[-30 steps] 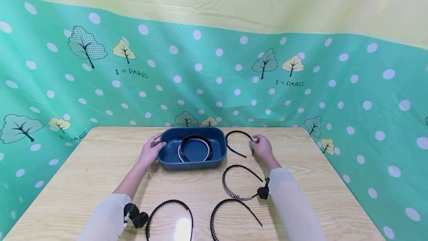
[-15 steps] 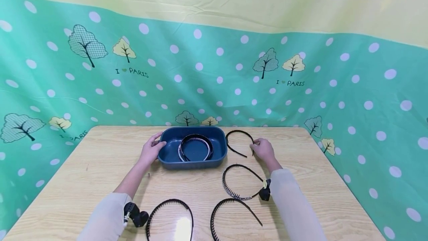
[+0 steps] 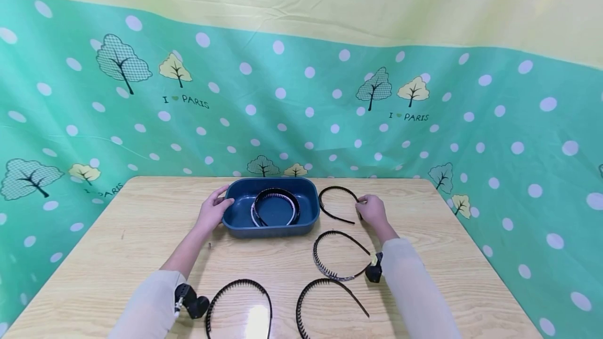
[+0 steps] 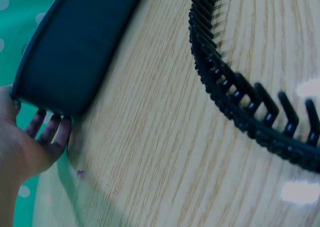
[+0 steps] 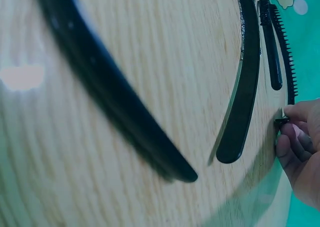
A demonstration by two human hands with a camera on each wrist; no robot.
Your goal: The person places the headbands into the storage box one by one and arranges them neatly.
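Note:
My left hand grips the left end of a dark blue plastic basin, thumb over the rim. In the left wrist view its other fingers curl under the basin's end. Inside the basin lie a black headband and a white-edged one. To the right of the basin, my right hand pinches one arm of a thin black headband between thumb and fingers. The right wrist view shows its toothed band running up from the fingertips.
Nearer me on the wooden table lie a black headband with a glittery section, a toothed headband at front right and another at front left. A polka-dot curtain hangs behind the table.
My right hand has closed on the black headband's right arm, and the headband has shifted slightly to the right. My left hand and the basin stay in place.

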